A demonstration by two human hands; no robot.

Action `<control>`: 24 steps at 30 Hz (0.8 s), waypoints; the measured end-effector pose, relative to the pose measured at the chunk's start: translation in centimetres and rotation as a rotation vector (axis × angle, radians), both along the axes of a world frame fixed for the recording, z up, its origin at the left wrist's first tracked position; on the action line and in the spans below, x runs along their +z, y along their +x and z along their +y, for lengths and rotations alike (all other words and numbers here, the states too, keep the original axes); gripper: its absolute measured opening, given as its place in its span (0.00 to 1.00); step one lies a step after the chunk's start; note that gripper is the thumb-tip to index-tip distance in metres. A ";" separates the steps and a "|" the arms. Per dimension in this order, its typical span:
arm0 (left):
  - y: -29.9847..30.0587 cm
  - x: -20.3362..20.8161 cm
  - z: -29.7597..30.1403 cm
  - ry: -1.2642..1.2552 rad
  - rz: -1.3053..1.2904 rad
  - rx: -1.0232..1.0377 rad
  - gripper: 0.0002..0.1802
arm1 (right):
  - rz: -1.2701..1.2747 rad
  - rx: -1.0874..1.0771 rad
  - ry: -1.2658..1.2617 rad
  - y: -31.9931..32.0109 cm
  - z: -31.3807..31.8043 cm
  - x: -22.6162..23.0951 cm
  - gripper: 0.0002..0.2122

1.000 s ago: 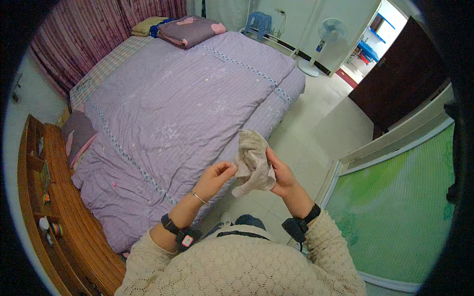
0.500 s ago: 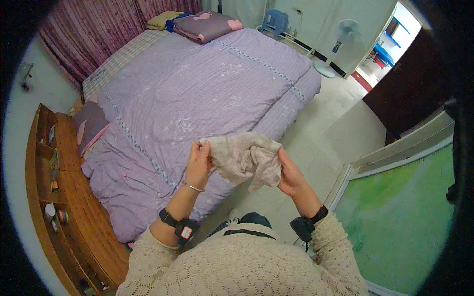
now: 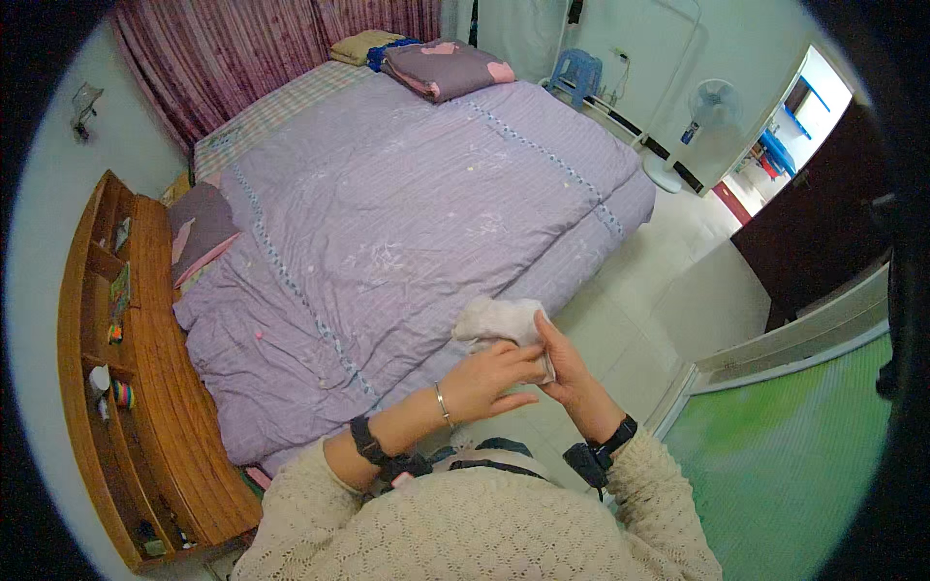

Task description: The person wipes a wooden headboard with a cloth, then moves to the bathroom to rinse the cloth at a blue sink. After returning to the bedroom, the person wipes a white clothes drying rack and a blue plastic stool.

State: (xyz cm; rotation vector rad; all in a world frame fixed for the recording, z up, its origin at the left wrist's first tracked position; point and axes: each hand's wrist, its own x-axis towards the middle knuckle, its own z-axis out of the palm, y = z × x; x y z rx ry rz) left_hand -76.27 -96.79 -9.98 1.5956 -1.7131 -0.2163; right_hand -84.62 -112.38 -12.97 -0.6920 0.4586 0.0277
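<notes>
A crumpled pale cloth [image 3: 501, 318], off-white, is bunched up in front of me above the near side of the bed. My right hand [image 3: 572, 368] grips its right end, thumb on top and the fingers behind it. Across the cloth's lower part lies my left hand [image 3: 489, 381], its fingers stretched toward my right palm and its thumb held apart below. The left fingertips partly disappear against the cloth and the right hand. A bracelet and a dark strap circle my left forearm; another dark strap with a small box is on my right wrist.
A bed with a lilac quilt [image 3: 387, 223] spreads ahead. On the left stands a wooden headboard shelf [image 3: 179, 387] with small items. A folded dark quilt [image 3: 446, 70], a blue stool [image 3: 576, 77] and a white fan [image 3: 715, 102] are farther back. A green panel [image 3: 775, 455] borders the right.
The cloth, earlier spread between both hands, is now gathered into a smaller bundle at my right hand. My left hand has let go of its left end and moved right, across it.
</notes>
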 end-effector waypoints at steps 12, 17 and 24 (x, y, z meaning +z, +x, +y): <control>-0.1 0.0 5.7 -0.080 0.330 0.685 0.33 | -0.153 0.238 -0.162 0.6 0.4 3.9 0.29; -3.0 -0.7 7.8 0.044 0.517 0.820 0.40 | -0.230 0.588 -0.468 1.9 3.9 3.7 0.28; -7.8 -1.8 21.8 -0.243 0.960 1.292 0.28 | -0.293 0.684 -0.799 7.2 17.9 -1.2 0.26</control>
